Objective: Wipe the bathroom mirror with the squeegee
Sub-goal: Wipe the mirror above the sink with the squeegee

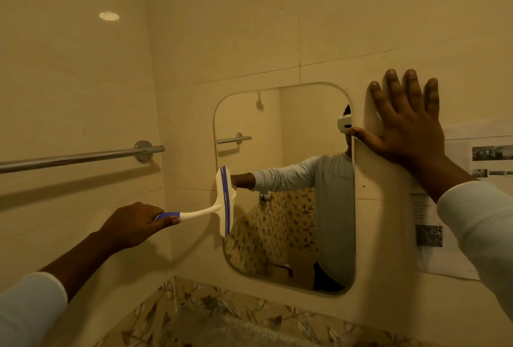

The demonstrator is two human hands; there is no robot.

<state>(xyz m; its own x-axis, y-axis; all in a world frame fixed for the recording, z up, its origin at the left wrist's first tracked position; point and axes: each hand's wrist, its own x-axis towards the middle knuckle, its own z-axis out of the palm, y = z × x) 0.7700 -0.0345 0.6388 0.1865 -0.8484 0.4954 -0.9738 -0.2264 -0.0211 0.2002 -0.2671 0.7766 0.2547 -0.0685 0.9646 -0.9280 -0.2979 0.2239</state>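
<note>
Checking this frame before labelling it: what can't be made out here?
All head view.
White-and-blue plastic squeegee: its blade edge faces away, so contact with the rounded wall mirror is unclear.
Its handle end is hidden inside the left hand.
Printed paper sheet: print too small and blurred; partly behind the right hand's forearm, cut by the right edge.
Chrome towel rail: cut by the left edge.

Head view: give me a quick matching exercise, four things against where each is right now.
1 squeegee
2 left hand
3 right hand
4 towel bar

a flat on the wall right of the mirror
b blade at the mirror's left edge
c mounted left of the mirror
d round the squeegee handle

Pairs: 1-b, 2-d, 3-a, 4-c
</note>
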